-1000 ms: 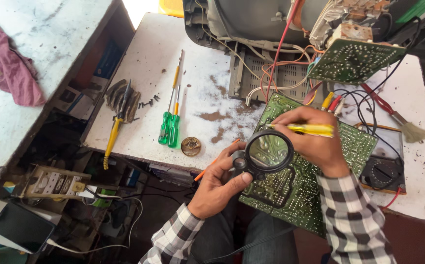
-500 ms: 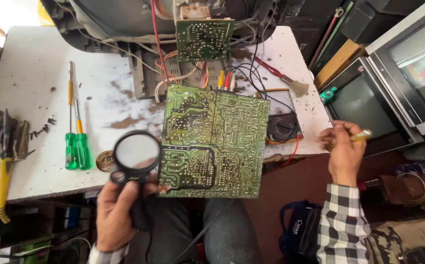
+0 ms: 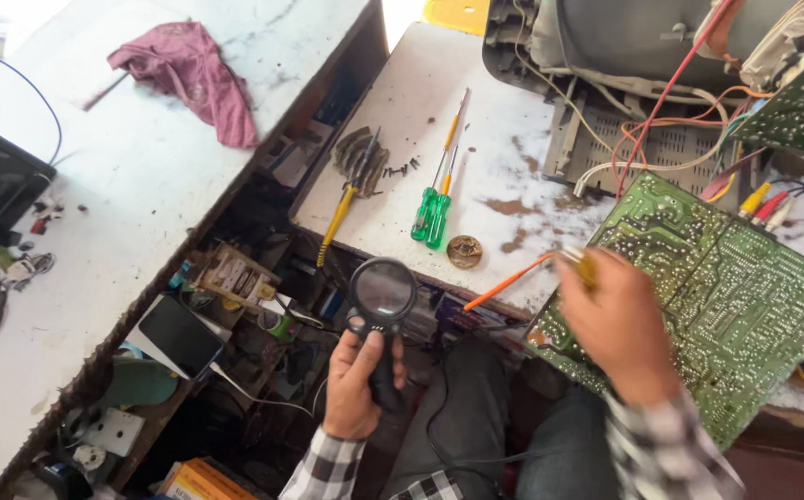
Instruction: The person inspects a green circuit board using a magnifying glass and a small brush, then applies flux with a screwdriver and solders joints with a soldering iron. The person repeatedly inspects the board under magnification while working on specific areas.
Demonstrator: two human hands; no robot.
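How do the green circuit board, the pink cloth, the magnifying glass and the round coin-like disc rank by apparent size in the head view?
1. green circuit board
2. pink cloth
3. magnifying glass, though it is nearer the camera, held in the left hand, so it looks bigger
4. round disc

One cam only, worn on the person's head, looking steeply down and a bit fwd over the lap. Close range: left hand [image 3: 357, 389] and right hand [image 3: 617, 324] fill the near centre, sleeves cut off at the bottom edge. The white workbench [image 3: 485, 185] runs across the middle to the far right, a second table [image 3: 96, 259] at the left. No 2nd view, so nothing shared.
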